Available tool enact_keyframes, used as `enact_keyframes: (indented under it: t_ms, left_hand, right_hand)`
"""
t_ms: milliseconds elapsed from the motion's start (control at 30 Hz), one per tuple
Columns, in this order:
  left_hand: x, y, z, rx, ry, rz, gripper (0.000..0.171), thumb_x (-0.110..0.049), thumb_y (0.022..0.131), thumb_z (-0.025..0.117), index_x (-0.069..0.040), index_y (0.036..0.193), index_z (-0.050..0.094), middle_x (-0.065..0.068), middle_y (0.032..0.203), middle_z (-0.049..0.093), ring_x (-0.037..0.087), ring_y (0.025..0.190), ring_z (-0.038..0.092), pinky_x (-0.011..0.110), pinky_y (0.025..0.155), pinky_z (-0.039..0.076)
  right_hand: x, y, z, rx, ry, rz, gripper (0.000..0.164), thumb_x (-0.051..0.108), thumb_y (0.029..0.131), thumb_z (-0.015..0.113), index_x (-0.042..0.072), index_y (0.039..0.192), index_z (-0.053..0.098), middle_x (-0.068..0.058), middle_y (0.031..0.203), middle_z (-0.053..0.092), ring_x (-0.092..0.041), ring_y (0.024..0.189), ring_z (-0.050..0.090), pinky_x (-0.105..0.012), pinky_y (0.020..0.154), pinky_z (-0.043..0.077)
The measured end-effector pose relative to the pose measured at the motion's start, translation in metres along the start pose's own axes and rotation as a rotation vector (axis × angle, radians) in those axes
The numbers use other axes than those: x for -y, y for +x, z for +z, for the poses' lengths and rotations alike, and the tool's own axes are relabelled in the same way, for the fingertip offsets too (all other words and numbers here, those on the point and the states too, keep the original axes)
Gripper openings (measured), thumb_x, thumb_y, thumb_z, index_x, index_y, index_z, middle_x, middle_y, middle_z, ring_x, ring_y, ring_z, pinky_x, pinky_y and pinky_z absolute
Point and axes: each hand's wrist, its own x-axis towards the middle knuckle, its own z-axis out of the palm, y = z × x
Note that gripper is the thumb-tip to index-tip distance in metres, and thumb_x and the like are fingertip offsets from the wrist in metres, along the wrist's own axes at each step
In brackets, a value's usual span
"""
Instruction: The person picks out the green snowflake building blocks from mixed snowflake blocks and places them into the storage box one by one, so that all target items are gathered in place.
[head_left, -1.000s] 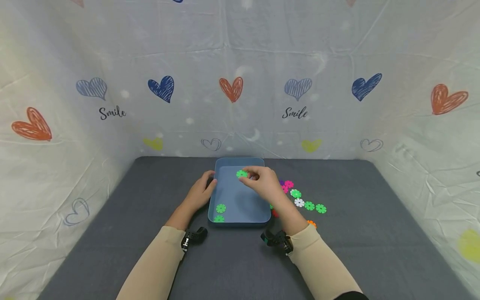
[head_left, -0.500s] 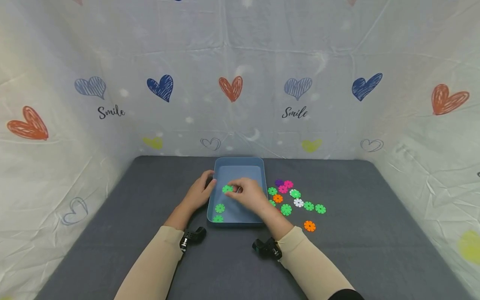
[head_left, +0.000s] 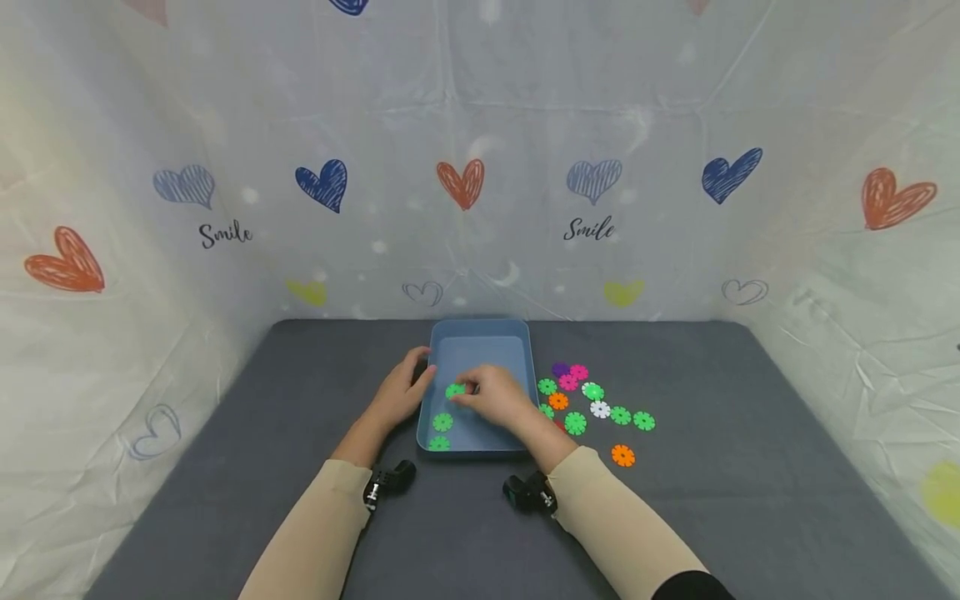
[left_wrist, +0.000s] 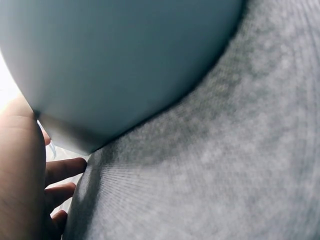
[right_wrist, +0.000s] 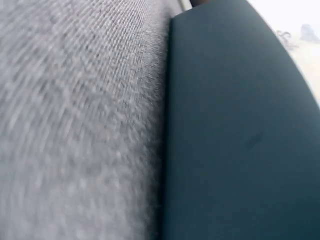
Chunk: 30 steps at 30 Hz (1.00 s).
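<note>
A shallow blue tray lies on the dark grey table. Over its left half my right hand pinches a green notched disc, shaped like a flower, between thumb and fingertips. Two more such discs, a green disc and another green disc, lie inside near the front left corner. My left hand rests along the tray's left side, its thumb by the rim. In the left wrist view the fingers stretch out beside the tray wall. The right wrist view shows only the tray's outer wall and cloth.
Right of the tray lie several loose discs: a purple disc, a pink disc, an orange disc, a white disc and green ones. A lone orange disc lies nearer the front. A heart-printed curtain hangs behind the table.
My right hand has carried the green disc from the tray's far part leftward and nearer, above the two discs lying there. The left hand has stayed at the tray's side.
</note>
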Motion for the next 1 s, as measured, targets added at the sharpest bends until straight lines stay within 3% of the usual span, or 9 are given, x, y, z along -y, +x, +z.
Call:
enact_keyframes:
  t_ms: [200, 567, 867, 1000]
  left_hand:
    - [-0.001, -0.002, 0.001, 0.011, -0.019, 0.005, 0.052, -0.037, 0.111, 0.046, -0.008, 0.153, 0.039, 0.023, 0.149, 0.049, 0.041, 0.137, 0.047, 0.061, 0.108, 0.039]
    - [-0.004, 0.0, 0.0, 0.014, -0.018, 0.001, 0.053, -0.036, 0.11, 0.046, -0.006, 0.154, 0.039, 0.023, 0.151, 0.048, 0.04, 0.138, 0.046, 0.059, 0.11, 0.037]
    - [-0.005, -0.001, -0.001, 0.011, -0.015, 0.006, 0.053, -0.036, 0.111, 0.045, -0.006, 0.154, 0.038, 0.023, 0.152, 0.047, 0.04, 0.139, 0.045, 0.06, 0.11, 0.036]
    - [-0.004, -0.002, -0.001, 0.008, -0.017, -0.001, 0.053, -0.036, 0.111, 0.045, -0.006, 0.154, 0.038, 0.023, 0.151, 0.047, 0.04, 0.139, 0.046, 0.06, 0.11, 0.037]
  right_hand:
    - [0.004, 0.005, 0.009, 0.07, -0.047, -0.008, 0.027, 0.025, 0.095, 0.077, 0.007, 0.114, 0.078, 0.006, 0.07, 0.058, -0.009, 0.06, 0.049, -0.026, 0.06, 0.041]
    - [0.006, 0.009, 0.017, 0.107, -0.117, 0.031, 0.033, 0.024, 0.096, 0.076, 0.009, 0.125, 0.075, 0.005, 0.07, 0.057, -0.009, 0.063, 0.05, -0.027, 0.06, 0.04]
    - [0.007, 0.001, 0.006, 0.113, 0.003, 0.016, 0.033, 0.012, 0.1, 0.068, 0.005, 0.132, 0.069, -0.001, 0.096, 0.069, -0.013, 0.082, 0.059, -0.034, 0.077, 0.05]
    - [0.01, -0.008, -0.01, 0.128, 0.088, 0.017, 0.033, 0.01, 0.103, 0.061, 0.004, 0.136, 0.066, -0.005, 0.108, 0.07, -0.015, 0.086, 0.061, -0.036, 0.077, 0.051]
